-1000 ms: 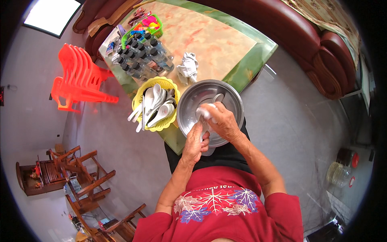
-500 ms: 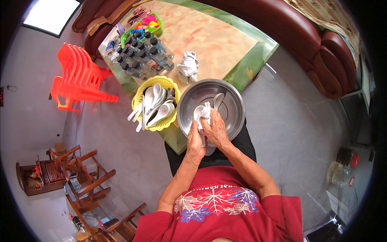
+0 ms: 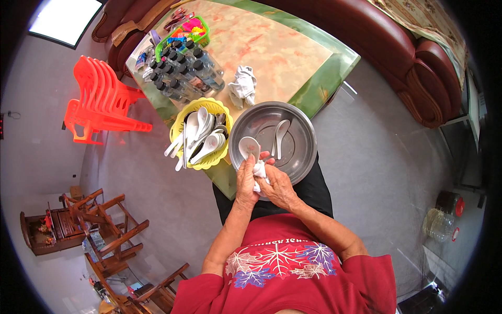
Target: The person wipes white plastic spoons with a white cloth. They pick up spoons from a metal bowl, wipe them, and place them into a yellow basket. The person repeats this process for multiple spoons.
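Note:
My left hand (image 3: 244, 180) is closed on a white spoon (image 3: 249, 146) with a faint reddish pattern in its bowl, which points away from me over the near left of a steel basin (image 3: 306, 154). My right hand (image 3: 279, 187) grips a bunched white cloth (image 3: 259, 168) against the spoon's handle, most of which the hands and cloth hide. Inside the basin lie white spoons (image 3: 281, 133), overlapping, with two handles visible. To the left, a yellow scalloped basket (image 3: 177, 125) holds many white spoons (image 3: 213, 142) and some darker utensils.
Beyond the basket stand several dark-capped clear bottles (image 3: 183, 73) and a green basket (image 3: 206, 37) of colourful items. A crumpled white cloth (image 3: 243, 86) lies on the marble-patterned table (image 3: 282, 47). Stacked orange chairs (image 3: 102, 99) are at left, a dark red sofa (image 3: 376, 47) behind.
The cloth has moved from the spoon's bowl down to its handle, and both hands have drawn slightly nearer to me. The bowl now shows uncovered, as do the spoons in the basin.

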A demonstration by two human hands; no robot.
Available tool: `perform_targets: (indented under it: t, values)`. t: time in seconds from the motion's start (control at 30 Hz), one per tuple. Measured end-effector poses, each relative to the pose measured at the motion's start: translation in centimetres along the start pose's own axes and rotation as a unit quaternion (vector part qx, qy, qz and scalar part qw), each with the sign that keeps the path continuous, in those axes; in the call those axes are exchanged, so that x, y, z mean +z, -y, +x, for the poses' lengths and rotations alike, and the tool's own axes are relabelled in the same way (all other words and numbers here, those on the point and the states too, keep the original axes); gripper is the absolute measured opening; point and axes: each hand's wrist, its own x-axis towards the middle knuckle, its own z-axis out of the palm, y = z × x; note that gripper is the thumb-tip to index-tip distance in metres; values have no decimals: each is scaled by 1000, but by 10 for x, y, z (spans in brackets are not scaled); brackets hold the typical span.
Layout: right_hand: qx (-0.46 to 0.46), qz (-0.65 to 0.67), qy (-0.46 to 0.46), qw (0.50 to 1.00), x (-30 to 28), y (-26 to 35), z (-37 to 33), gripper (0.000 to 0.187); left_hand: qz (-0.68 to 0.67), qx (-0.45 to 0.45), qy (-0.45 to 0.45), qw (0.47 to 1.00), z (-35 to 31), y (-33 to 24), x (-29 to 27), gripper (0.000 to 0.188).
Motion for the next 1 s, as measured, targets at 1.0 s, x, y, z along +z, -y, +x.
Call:
perform_targets:
  t: [1.0]
  values:
    - [-191, -76, -8, 979, -8, 23, -4, 44, -204, -19, 120, 971, -10, -23, 17, 50]
